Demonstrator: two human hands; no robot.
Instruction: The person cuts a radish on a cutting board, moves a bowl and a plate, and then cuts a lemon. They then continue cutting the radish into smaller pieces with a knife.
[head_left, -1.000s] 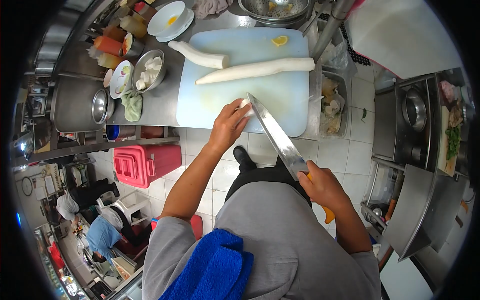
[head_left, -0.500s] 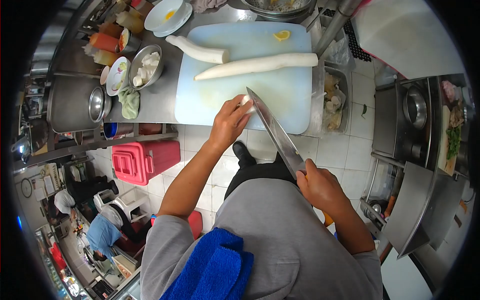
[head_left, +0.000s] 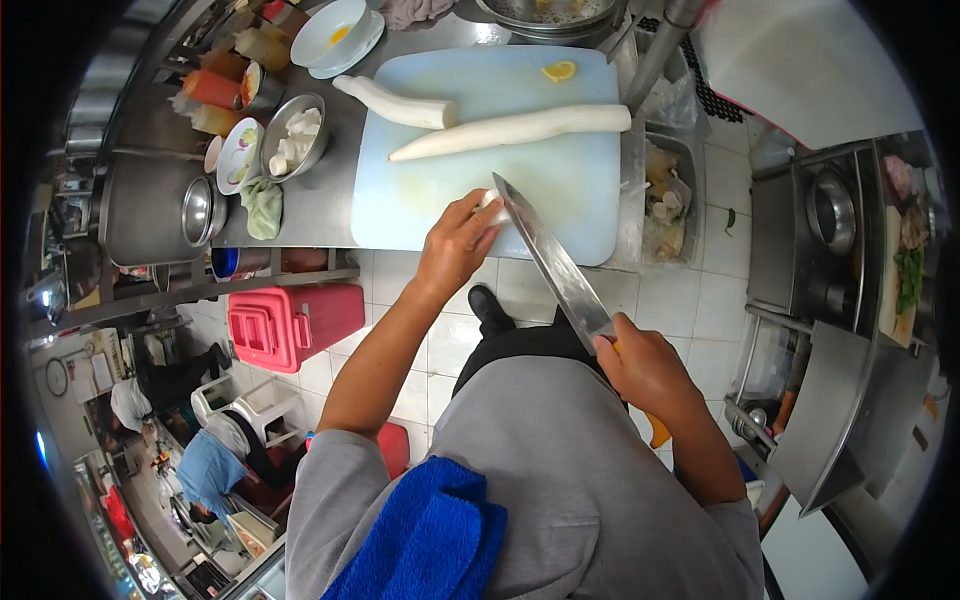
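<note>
My left hand (head_left: 456, 240) is closed around a small white piece of radish (head_left: 494, 204) above the near edge of the cutting board (head_left: 430, 215). In my right hand (head_left: 645, 365) is a large knife (head_left: 556, 266) with a long, broad blade. Its tip end lies against the radish piece, beside my left fingers. Across the board rests a long peeled white radish (head_left: 520, 131). A shorter, bent radish length (head_left: 398, 103) lies farther back at the left, close to its thin end.
A lemon wedge (head_left: 560, 71) lies at the board's far right. To the left stand a metal bowl (head_left: 318, 148) of white chunks, a green cloth (head_left: 262, 209) and a white bowl (head_left: 335, 38). A bin of scraps (head_left: 668, 200) sits right. A person in blue (head_left: 208, 470) is in the background.
The knife has shifted very slightly, with my right hand a little higher in the view. My left hand keeps its hold on the radish piece.
</note>
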